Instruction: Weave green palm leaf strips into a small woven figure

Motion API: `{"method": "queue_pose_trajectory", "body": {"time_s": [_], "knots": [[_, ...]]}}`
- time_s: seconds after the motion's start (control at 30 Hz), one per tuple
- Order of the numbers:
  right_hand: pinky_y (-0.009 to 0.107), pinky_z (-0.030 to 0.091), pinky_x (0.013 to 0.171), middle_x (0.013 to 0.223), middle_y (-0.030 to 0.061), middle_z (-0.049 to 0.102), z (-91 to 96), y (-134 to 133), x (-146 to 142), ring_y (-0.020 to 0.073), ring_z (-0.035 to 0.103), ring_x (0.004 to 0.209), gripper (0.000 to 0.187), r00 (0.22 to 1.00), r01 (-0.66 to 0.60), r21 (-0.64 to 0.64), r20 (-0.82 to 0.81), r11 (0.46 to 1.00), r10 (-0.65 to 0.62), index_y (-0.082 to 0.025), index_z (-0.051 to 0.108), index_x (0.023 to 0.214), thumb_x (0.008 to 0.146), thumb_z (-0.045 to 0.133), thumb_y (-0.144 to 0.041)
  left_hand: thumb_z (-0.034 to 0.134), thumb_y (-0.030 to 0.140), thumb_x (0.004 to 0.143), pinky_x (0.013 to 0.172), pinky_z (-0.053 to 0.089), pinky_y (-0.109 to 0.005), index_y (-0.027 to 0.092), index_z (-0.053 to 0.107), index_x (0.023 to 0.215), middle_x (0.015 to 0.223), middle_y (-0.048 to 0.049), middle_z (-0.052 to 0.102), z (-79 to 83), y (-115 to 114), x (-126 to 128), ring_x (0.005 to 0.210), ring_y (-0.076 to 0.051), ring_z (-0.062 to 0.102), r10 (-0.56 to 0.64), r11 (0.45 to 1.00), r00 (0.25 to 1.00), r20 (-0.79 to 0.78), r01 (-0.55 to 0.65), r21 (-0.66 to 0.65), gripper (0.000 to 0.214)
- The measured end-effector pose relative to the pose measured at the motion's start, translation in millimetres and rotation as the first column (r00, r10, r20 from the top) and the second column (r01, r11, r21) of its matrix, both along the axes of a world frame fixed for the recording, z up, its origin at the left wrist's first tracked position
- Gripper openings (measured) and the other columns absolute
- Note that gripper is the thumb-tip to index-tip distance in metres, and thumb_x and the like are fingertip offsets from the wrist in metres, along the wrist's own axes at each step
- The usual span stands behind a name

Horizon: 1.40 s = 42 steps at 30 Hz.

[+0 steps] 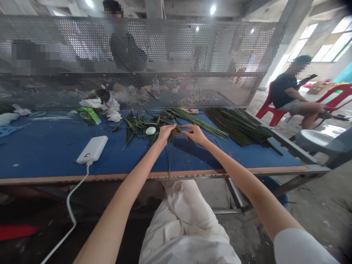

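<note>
Both my arms reach out over a blue-topped table [49, 150]. My left hand [165, 132] is closed, pinching long green leaf strips [171, 146] that hang down past the table's front edge. My right hand [194, 132] is just to the right of it, fingers pinched on the same strips. A white egg-shaped object [150, 130] lies just left of my left hand among loose leaf scraps [134, 126]. A thick pile of long green leaves [239, 126] lies to the right of my right hand.
A white power bank [92, 149] with a cable lies at the table's left. A green box [89, 115] and crumpled bags sit farther back. A perforated metal screen [192, 62] backs the table; people are beyond it. A person sits on a red chair [271, 110] at right.
</note>
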State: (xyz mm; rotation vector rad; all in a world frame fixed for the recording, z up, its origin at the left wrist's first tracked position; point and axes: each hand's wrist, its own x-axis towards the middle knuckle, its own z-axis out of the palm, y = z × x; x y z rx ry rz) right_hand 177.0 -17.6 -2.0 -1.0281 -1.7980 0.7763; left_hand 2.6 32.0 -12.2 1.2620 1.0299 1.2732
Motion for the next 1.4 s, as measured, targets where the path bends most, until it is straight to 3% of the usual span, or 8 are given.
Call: {"method": "queue_pose_trajectory", "body": {"time_s": [0.17, 0.3, 0.5, 0.67, 0.97, 1.13, 1.4], "knots": [[0.025, 0.032, 0.046, 0.046, -0.0017, 0.058, 6.5, -3.0, -2.2, 0.0119, 0.045, 0.04, 0.048, 0.997, -0.078, -0.045, -0.014, 0.996, 0.078, -0.008, 0.06, 0.12, 0.081, 0.06, -0.036, 0.079, 0.045, 0.064, 0.074, 0.051, -0.032, 0.015, 0.068, 0.066, 0.068, -0.006, 0.069, -1.9, 0.2, 0.5, 0.074, -0.021, 0.066, 0.101, 0.994, 0.994, 0.04, -0.102, 0.027, 0.032], [0.025, 0.038, 0.047, 0.047, -0.0025, 0.059, 6.3, -3.4, -1.7, 0.0135, 0.052, 0.042, 0.045, 0.99, -0.102, -0.091, -0.102, 0.991, 0.093, -0.012, 0.058, 0.116, 0.079, 0.064, -0.037, 0.079, 0.046, 0.064, 0.072, 0.051, -0.032, 0.015, 0.068, 0.064, 0.067, -0.0053, 0.068, -3.1, 1.6, 0.5, 0.072, -0.021, 0.065, 0.081, 0.996, 0.996, 0.036, -0.083, 0.033, 0.033], [0.024, 0.042, 0.046, 0.056, 0.0045, 0.066, 1.6, -1.9, -1.8, 0.0156, 0.059, 0.047, 0.038, 0.986, -0.122, -0.176, -0.136, 0.977, 0.098, -0.015, 0.059, 0.084, 0.078, 0.066, -0.053, 0.079, 0.045, 0.064, 0.07, 0.05, -0.03, 0.015, 0.069, 0.065, 0.063, -0.0038, 0.067, 0.3, -1.2, 2.0, 0.072, -0.021, 0.064, 0.039, 0.999, 0.999, -0.014, -0.038, 0.039, 0.032], [0.025, 0.044, 0.049, 0.049, 0.0007, 0.059, -4.2, 2.8, -4.5, 0.0134, 0.054, 0.045, 0.047, 0.983, -0.137, -0.139, -0.142, 0.981, 0.117, -0.018, 0.055, 0.064, 0.077, 0.061, -0.063, 0.078, 0.043, 0.065, 0.068, 0.05, -0.029, 0.015, 0.069, 0.064, 0.06, -0.0028, 0.065, 1.1, -3.9, 6.1, 0.071, -0.02, 0.063, -0.006, 0.998, 0.998, -0.059, 0.01, 0.056, 0.029], [0.024, 0.036, 0.05, 0.047, -0.0008, 0.054, 2.8, 1.2, -6.0, 0.011, 0.048, 0.046, 0.044, 0.989, -0.139, -0.064, -0.054, 0.988, 0.136, -0.019, 0.051, 0.059, 0.079, 0.057, -0.058, 0.077, 0.043, 0.067, 0.066, 0.05, -0.03, 0.016, 0.068, 0.061, 0.059, -0.0028, 0.063, -7.6, 7.4, 6.8, 0.07, -0.021, 0.064, 0.068, 0.997, 0.997, -0.046, -0.066, 0.044, 0.028], [0.024, 0.035, 0.049, 0.047, -0.0003, 0.054, 3.5, -1.6, -5.9, 0.0113, 0.048, 0.044, 0.045, 0.981, -0.171, -0.044, -0.099, 0.984, 0.166, -0.019, 0.052, 0.059, 0.079, 0.059, -0.059, 0.077, 0.044, 0.067, 0.065, 0.05, -0.03, 0.016, 0.067, 0.06, 0.056, -0.0019, 0.062, -8.4, 8.0, 7.1, 0.067, -0.02, 0.063, 0.031, 0.999, 0.999, -0.033, -0.029, 0.042, 0.03], [0.024, 0.038, 0.049, 0.05, 0.0027, 0.059, 2.2, -1.4, -2.4, 0.0128, 0.052, 0.045, 0.051, 0.982, -0.157, -0.097, -0.121, 0.983, 0.145, -0.017, 0.059, 0.067, 0.083, 0.051, -0.065, 0.082, 0.043, 0.061, 0.07, 0.051, -0.03, 0.014, 0.071, 0.073, 0.069, -0.005, 0.069, 4.8, 1.9, -1.7, 0.066, -0.018, 0.064, -0.111, 0.994, 0.99, 0.089, 0.111, 0.003, 0.033]]}}
